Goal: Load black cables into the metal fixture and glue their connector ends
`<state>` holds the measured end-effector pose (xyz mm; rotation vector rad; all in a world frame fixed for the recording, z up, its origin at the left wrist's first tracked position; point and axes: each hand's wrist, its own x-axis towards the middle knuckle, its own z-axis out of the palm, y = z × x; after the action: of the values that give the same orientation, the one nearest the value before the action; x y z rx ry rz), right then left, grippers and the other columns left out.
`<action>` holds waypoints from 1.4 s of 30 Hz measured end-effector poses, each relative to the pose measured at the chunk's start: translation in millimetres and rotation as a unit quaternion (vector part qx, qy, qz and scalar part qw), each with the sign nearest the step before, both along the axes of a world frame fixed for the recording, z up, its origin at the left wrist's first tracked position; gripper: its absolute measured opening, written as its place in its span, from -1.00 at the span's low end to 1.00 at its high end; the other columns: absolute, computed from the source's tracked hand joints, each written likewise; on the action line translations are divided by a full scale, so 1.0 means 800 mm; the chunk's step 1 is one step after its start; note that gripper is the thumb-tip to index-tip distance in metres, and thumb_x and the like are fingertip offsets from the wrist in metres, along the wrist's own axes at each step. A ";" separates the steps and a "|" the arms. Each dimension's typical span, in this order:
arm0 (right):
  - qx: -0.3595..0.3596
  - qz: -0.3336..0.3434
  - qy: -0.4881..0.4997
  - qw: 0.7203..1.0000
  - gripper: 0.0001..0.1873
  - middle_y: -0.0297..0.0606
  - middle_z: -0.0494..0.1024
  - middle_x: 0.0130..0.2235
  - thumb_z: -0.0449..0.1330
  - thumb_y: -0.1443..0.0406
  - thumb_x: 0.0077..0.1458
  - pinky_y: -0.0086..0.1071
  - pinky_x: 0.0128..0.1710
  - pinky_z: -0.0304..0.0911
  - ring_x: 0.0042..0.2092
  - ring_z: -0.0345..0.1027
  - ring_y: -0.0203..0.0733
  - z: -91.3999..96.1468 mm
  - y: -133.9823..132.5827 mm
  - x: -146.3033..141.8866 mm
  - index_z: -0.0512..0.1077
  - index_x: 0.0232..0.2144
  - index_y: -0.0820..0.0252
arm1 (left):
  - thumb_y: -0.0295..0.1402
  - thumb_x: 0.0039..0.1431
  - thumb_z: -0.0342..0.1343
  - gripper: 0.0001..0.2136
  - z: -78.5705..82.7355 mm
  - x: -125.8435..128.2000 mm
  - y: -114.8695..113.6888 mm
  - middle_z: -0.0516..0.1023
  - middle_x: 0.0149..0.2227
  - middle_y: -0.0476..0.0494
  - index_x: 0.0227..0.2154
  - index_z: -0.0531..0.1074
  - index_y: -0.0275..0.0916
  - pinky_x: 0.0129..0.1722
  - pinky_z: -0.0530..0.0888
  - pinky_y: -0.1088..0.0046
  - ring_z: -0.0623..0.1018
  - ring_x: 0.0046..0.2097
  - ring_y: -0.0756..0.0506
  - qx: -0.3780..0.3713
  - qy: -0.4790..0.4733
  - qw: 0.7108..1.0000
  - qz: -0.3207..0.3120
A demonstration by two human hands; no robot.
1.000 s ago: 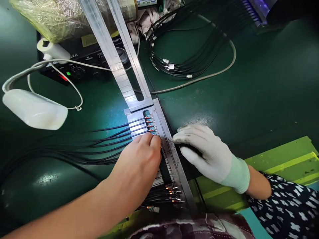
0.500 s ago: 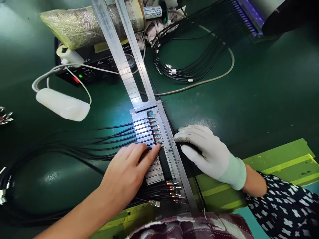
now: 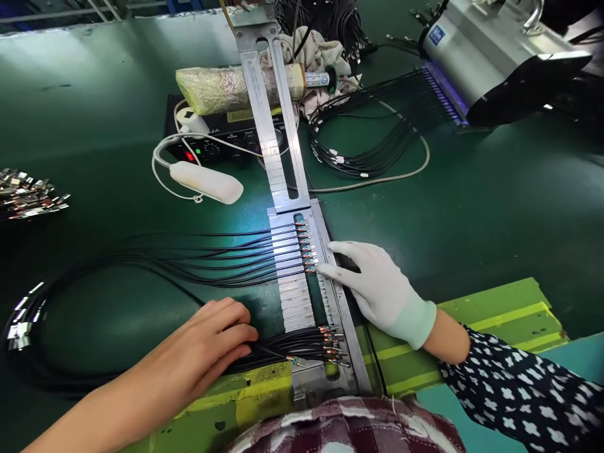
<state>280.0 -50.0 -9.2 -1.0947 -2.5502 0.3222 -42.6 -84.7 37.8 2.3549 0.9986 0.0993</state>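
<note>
A slotted metal fixture (image 3: pixel 296 301) lies on the green bench in front of me. Several black cables (image 3: pixel 198 258) run in from the left, and their orange-tipped ends (image 3: pixel 306 246) sit in its upper slots. More tipped cable ends (image 3: pixel 330 346) lie bunched at its lower end. My bare left hand (image 3: pixel 207 345) rests flat on that loose bundle, fingertips on the black cables, gripping nothing that I can see. My right hand (image 3: pixel 375 286), in a white glove, lies with fingers spread on the fixture's right rail, one fingertip beside the seated ends.
A long metal rail (image 3: pixel 271 119) runs back from the fixture. Behind it are a black control box (image 3: pixel 212 143) with lit lamps, a white handpiece (image 3: pixel 206 182), a wrapped roll (image 3: pixel 221 88), a cable coil (image 3: pixel 372 154) and a grey machine (image 3: pixel 486 53). Metal clips (image 3: pixel 26 192) lie at the left.
My left hand has drawn back from the fixture's slots to the loose bundle near me. My right hand's fingers have spread along the rail. The view has lifted and shows more of the bench.
</note>
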 end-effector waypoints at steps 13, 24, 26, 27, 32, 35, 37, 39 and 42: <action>-0.071 -0.086 0.105 0.988 -0.60 -0.03 0.37 0.22 -0.03 0.38 0.33 0.04 0.19 0.30 0.24 0.27 0.03 -0.003 -0.007 0.005 0.27 0.17 0.13 | -0.52 0.31 -0.01 -0.81 -0.043 0.052 0.028 0.61 -0.27 -0.10 -0.15 0.47 -0.23 -0.23 0.50 0.42 0.56 -0.28 -0.04 0.267 -0.057 0.959 0.073; -0.090 -0.090 0.102 0.987 -0.64 -0.05 0.41 0.20 0.00 0.36 0.33 0.01 0.17 0.29 0.21 0.30 0.01 0.000 -0.004 0.004 0.32 0.14 0.15 | -0.62 0.28 -0.05 -0.62 -0.043 0.031 0.035 0.57 -0.17 -0.13 0.10 0.36 -0.23 -0.17 0.48 0.52 0.55 -0.19 -0.01 0.197 -0.099 0.975 0.018; -0.095 -0.093 0.100 0.986 -0.64 -0.05 0.41 0.20 0.00 0.35 0.33 0.01 0.16 0.29 0.21 0.31 0.02 0.000 -0.004 0.004 0.33 0.13 0.14 | -0.61 0.28 -0.06 -0.61 -0.043 0.028 0.038 0.56 -0.18 -0.13 0.13 0.35 -0.24 -0.15 0.47 0.51 0.55 -0.18 -0.03 0.205 -0.087 0.975 0.004; -0.097 -0.094 0.100 0.986 -0.65 -0.05 0.41 0.20 0.00 0.34 0.33 0.01 0.16 0.29 0.21 0.31 0.02 0.000 -0.004 0.004 0.33 0.13 0.14 | -0.61 0.29 -0.07 -0.60 -0.043 0.027 0.038 0.56 -0.18 -0.13 0.13 0.35 -0.24 -0.15 0.47 0.50 0.54 -0.18 -0.03 0.217 -0.076 0.973 0.002; -0.096 -0.095 0.097 0.986 -0.67 -0.05 0.42 0.19 0.01 0.35 0.33 -0.02 0.15 0.30 0.20 0.32 0.01 0.001 -0.003 0.004 0.35 0.11 0.15 | -0.60 0.31 -0.13 -0.58 -0.049 0.025 0.033 0.53 -0.16 -0.18 0.17 0.34 -0.27 -0.12 0.44 0.42 0.49 -0.16 -0.08 0.246 -0.045 0.968 -0.021; -0.094 -0.092 0.096 0.987 -0.67 -0.04 0.42 0.20 0.02 0.35 0.33 -0.03 0.15 0.29 0.22 0.30 0.01 0.001 -0.003 0.004 0.36 0.10 0.18 | -0.62 0.30 -0.14 -0.59 -0.052 0.024 0.032 0.51 -0.16 -0.19 0.15 0.35 -0.30 -0.11 0.42 0.42 0.48 -0.16 -0.07 0.227 -0.046 0.973 -0.026; -0.092 -0.091 0.096 0.987 -0.67 -0.04 0.42 0.20 0.02 0.35 0.33 -0.04 0.15 0.29 0.21 0.31 0.00 0.001 -0.002 0.004 0.37 0.09 0.20 | -0.61 0.31 -0.15 -0.60 -0.052 0.023 0.034 0.50 -0.16 -0.18 0.13 0.36 -0.29 -0.10 0.42 0.41 0.47 -0.16 -0.07 0.216 -0.043 0.975 -0.024; -0.089 -0.091 0.096 0.987 -0.68 -0.05 0.43 0.19 0.03 0.35 0.33 -0.05 0.15 0.28 0.20 0.32 0.00 0.001 -0.002 0.004 0.38 0.09 0.20 | -0.59 0.32 -0.16 -0.61 -0.050 0.023 0.037 0.50 -0.16 -0.19 0.13 0.36 -0.30 -0.12 0.42 0.40 0.46 -0.17 -0.08 0.208 -0.039 0.977 -0.030; -0.088 -0.090 0.094 0.988 -0.68 -0.06 0.44 0.18 0.03 0.35 0.33 -0.07 0.14 0.28 0.19 0.32 -0.01 0.001 -0.002 0.004 0.39 0.08 0.19 | -0.60 0.31 -0.14 -0.61 -0.048 0.025 0.041 0.50 -0.16 -0.17 0.14 0.34 -0.29 -0.13 0.43 0.42 0.47 -0.18 -0.07 0.194 -0.052 0.979 -0.032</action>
<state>283.3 -51.5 -8.2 -1.2820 -2.2735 0.5839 -22.2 -52.0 -0.5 2.6965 0.9172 0.4220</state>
